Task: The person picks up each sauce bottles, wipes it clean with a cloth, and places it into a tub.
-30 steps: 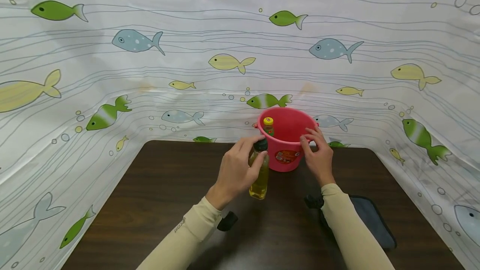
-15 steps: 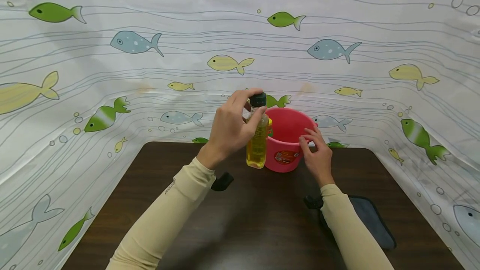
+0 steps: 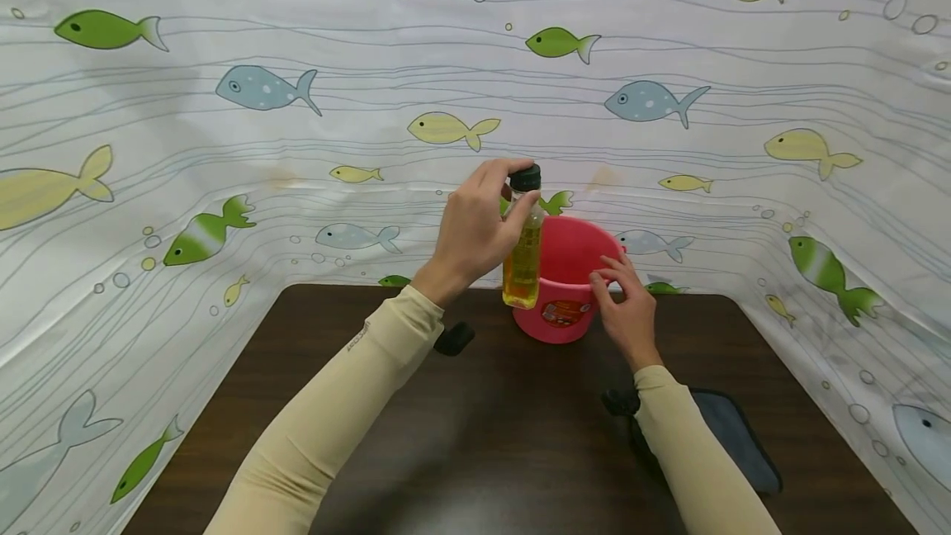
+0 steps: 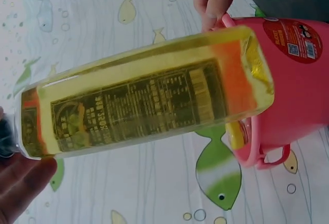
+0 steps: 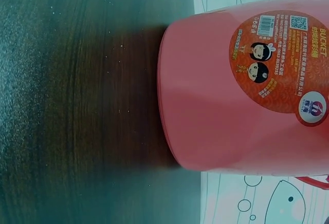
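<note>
My left hand (image 3: 479, 221) grips a clear bottle of yellow oil (image 3: 522, 271) by its neck, just under the dark green cap (image 3: 525, 178). The bottle hangs nearly upright, raised in front of the left part of a pink bucket (image 3: 550, 327). In the left wrist view the oil bottle (image 4: 149, 93) spans the picture, its printed label seen through the oil. My right hand (image 3: 627, 308) pinches the bucket's right rim between thumb and fingers. A yellow cap (image 4: 235, 135) shows at the bucket's mouth in the left wrist view; the bottle and left hand hide it in the head view.
The bucket stands at the back of a dark wooden table (image 3: 446, 419). A dark grey flat pouch or mat (image 3: 731, 440) lies at the right, partly under my right forearm. A fish-patterned sheet (image 3: 371, 130) hangs around the back and sides.
The left hand has lifted the oil bottle from in front of the bucket to the height of its rim, then shifted it slightly right. The right hand has stayed at the rim.
</note>
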`<state>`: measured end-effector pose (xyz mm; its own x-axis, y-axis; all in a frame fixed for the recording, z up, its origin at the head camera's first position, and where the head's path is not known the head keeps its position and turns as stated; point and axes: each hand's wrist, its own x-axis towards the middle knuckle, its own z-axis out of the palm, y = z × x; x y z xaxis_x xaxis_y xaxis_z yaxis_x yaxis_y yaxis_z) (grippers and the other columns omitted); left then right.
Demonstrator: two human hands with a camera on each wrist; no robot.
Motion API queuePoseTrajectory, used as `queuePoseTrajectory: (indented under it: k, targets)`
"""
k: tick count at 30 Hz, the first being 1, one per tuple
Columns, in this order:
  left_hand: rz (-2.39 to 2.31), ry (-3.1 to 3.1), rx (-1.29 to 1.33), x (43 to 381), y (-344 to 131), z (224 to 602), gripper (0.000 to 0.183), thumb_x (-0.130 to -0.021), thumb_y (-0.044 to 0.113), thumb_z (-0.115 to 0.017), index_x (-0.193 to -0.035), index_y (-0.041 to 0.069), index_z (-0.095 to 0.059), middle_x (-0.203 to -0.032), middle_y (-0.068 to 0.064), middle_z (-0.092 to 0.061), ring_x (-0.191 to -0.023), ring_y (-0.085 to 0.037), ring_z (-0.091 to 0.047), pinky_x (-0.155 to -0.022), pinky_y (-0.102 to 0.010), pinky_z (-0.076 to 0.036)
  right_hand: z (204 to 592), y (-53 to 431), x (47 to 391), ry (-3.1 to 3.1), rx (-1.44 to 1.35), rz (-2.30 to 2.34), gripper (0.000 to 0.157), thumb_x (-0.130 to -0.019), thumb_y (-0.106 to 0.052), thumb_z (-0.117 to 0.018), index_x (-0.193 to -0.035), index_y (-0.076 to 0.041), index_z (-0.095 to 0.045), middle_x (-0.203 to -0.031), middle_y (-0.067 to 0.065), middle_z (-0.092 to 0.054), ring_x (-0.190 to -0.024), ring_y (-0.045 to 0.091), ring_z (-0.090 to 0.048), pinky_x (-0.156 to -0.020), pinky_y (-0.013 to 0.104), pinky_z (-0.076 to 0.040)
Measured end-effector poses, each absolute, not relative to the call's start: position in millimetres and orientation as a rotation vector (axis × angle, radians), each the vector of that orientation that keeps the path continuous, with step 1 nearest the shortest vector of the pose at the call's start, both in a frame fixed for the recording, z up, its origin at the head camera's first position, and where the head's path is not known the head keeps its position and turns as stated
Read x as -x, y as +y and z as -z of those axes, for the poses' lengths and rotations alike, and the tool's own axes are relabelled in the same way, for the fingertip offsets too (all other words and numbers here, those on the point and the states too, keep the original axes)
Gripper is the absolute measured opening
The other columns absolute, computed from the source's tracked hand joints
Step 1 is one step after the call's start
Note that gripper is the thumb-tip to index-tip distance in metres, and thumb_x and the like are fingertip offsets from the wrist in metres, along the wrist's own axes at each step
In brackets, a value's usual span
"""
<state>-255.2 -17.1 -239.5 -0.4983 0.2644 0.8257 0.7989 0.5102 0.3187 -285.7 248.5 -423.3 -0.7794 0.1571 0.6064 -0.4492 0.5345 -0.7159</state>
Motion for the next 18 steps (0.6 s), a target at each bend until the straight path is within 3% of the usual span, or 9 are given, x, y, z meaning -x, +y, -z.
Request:
queuePoseTrajectory:
  k: [18]
  targets:
    - [0.954,-2.028,0.835,308.8,27.6,240.0,0.04,-0.105,0.022,-0.067,-0.139,0.002,-0.063,-0.128,-0.015,-0.072,-0.099,-0.024,-0.069,-0.08,-0.033,-0.061,422.5,248.7,284.8,-2.186,-0.216,-1.233,0.031,-0.105,-0.028,-0.068,-0.122,-0.004,-0.075,-0.156,0.009,-0.06,-0.164,0.022,-0.03,-0.121,0.061,-0.042]
